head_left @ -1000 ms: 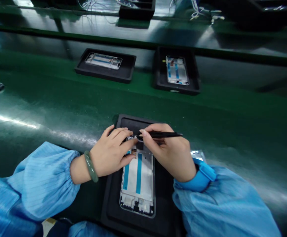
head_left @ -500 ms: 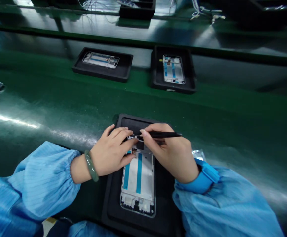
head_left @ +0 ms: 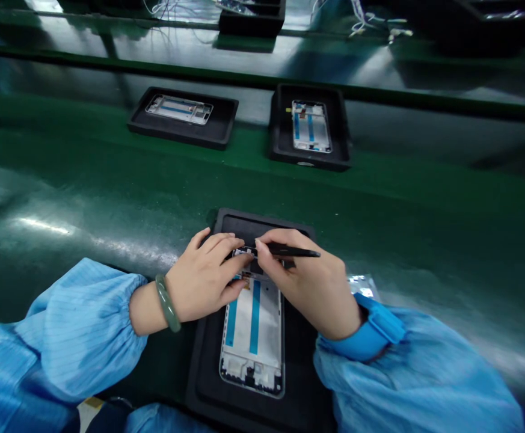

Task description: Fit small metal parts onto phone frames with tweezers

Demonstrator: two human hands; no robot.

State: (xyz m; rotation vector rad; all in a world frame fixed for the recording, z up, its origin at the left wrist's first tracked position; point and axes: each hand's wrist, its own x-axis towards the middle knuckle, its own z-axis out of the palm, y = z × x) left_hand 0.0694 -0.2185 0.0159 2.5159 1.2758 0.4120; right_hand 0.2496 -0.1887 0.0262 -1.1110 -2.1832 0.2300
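A phone frame (head_left: pixel 266 325) with two blue strips lies in a black tray (head_left: pixel 305 373) in front of me. My left hand (head_left: pixel 208 273) rests over the frame's upper left, fingers spread, with its fingertips touching the top end. In my right hand (head_left: pixel 307 276), the thumb and fingers pinch black tweezers (head_left: pixel 293 250), held nearly flat. Their tips point left to the top edge of the frame, close to my left fingertips. Whatever the tips touch is too small and partly hidden to make out.
Farther back on the green surface (head_left: pixel 167 180) stand a left black tray (head_left: pixel 221 135) and a right black tray (head_left: pixel 280 141), each with a phone frame. Clear plastic wrapping (head_left: pixel 364 285) lies behind my right wrist. White cables (head_left: pixel 361 21) and a black box (head_left: pixel 251 21) are at the back.
The two back trays have shifted slightly left, and a plastic bag at the left edge has gone from view. My right hand has tilted the tweezers, lowering their rear end; my left hand stays put.
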